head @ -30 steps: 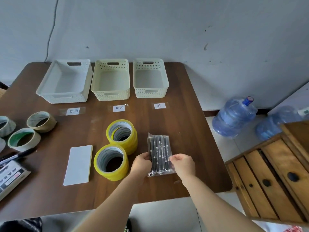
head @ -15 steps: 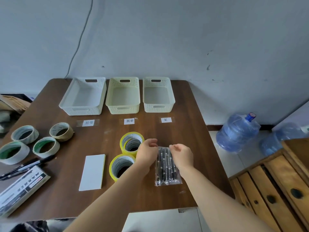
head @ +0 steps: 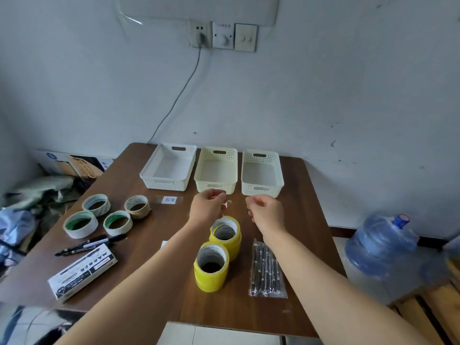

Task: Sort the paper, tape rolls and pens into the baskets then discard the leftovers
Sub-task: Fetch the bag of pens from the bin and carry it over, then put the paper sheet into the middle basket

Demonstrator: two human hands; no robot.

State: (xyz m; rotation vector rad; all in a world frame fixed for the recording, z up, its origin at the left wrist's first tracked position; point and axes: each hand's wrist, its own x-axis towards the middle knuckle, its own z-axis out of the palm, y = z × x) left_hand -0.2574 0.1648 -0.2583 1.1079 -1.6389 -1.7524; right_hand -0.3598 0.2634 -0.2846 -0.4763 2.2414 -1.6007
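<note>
Three empty baskets point(head: 211, 186) stand just beyond the fingers point(head: 217, 194); yellow tape rolls point(head: 211, 280) and bagged pens point(head: 267, 270) lie short of them.

Brown worktop point(head: 311, 195) stood against a scuffed wall. Wall socket point(head: 199, 33) had a cable point(head: 179, 95) plugged in, switch plates point(head: 245, 37) beside it. Blue water jug point(head: 380, 247) on the floor at right, wooden crate point(head: 443, 307) near it. Floor clutter point(head: 37, 192) at left, possibly bags and cardboard.

Brown wooden table point(head: 306, 220). Far edge: three pale perforated plastic baskets point(head: 215, 188) in a row, with a white paper label point(head: 170, 200) before the leftmost. Left: four pale tape rolls point(head: 117, 222), two black markers point(head: 94, 242), a black-and-white marker box point(head: 83, 275). Centre: two stacks of yellow tape rolls point(head: 210, 280); just right of them, a clear packet of black pens point(head: 267, 270).
</note>
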